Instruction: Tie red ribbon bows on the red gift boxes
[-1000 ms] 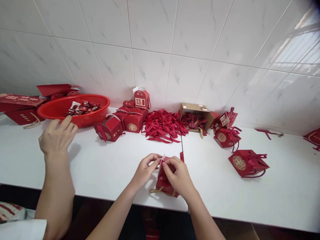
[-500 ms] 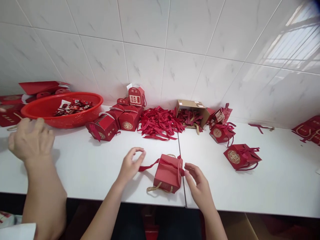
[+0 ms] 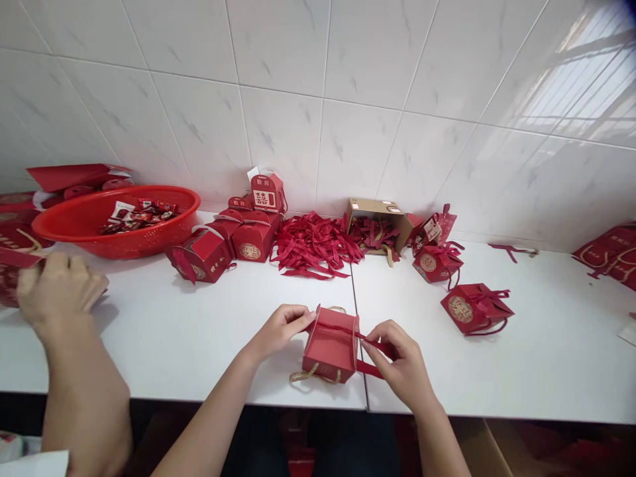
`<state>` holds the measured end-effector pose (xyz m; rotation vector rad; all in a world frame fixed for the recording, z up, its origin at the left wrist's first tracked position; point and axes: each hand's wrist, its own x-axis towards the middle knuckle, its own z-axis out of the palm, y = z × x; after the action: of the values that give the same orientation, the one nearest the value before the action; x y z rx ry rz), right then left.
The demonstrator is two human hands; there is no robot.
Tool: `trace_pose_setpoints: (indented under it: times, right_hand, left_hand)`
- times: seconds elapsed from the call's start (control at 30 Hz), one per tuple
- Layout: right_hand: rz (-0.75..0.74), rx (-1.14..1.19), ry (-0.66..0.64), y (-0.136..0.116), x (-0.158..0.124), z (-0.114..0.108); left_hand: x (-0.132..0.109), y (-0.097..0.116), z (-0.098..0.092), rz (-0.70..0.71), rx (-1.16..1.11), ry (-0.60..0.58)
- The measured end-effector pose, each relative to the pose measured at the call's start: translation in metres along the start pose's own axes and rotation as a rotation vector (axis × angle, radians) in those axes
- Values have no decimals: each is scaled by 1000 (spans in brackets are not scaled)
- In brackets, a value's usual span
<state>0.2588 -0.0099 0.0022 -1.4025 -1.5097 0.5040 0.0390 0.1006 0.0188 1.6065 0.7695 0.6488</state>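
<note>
A red gift box with gold rope handles stands in front of me, a red ribbon lying across its top. At the box's left flap, my left hand is closed, thumb and fingers pinching the ribbon by the flap edge. On the other side my right hand pinches the ribbon and holds it taut off the right flap. A further length of ribbon hangs out below that hand, beside the box.
Another person's hand grips a red box at the left. Behind are a red plastic basket of wrapped sweets, several red boxes, a ribbon pile and a cardboard box. Tied boxes stand at right.
My left hand has moved right to the box's left flap. My right hand has taken hold of the ribbon and drawn it rightward. The other person's hand now has a red box.
</note>
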Motion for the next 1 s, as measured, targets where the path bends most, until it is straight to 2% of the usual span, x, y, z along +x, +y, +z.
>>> trace_pose_setpoints:
  times: [0.13, 0.3, 0.4, 0.53, 0.7, 0.87, 1.0]
  right_hand:
    - [89, 82, -54, 0, 11, -7]
    - [300, 352, -39, 0, 23, 0]
    - [351, 424, -36, -1, 26, 3]
    - [236, 416, -107, 1, 24, -4]
    - [21, 139, -264, -1, 20, -21]
    - [-88, -82, -245, -2, 20, -21]
    - [-92, -122, -211, -1, 21, -18]
  left_hand:
    - [1, 4, -4, 0, 22, -17]
    - [2, 3, -7, 15, 39, -28]
    - [1, 2, -10, 23, 57, -29]
    - [-1, 2, -15, 70, 97, -12]
    - [-2, 4, -19, 120, 184, -23]
    - [-2, 7, -20, 107, 267, -28]
    - [-3, 11, -19, 71, 317, -7]
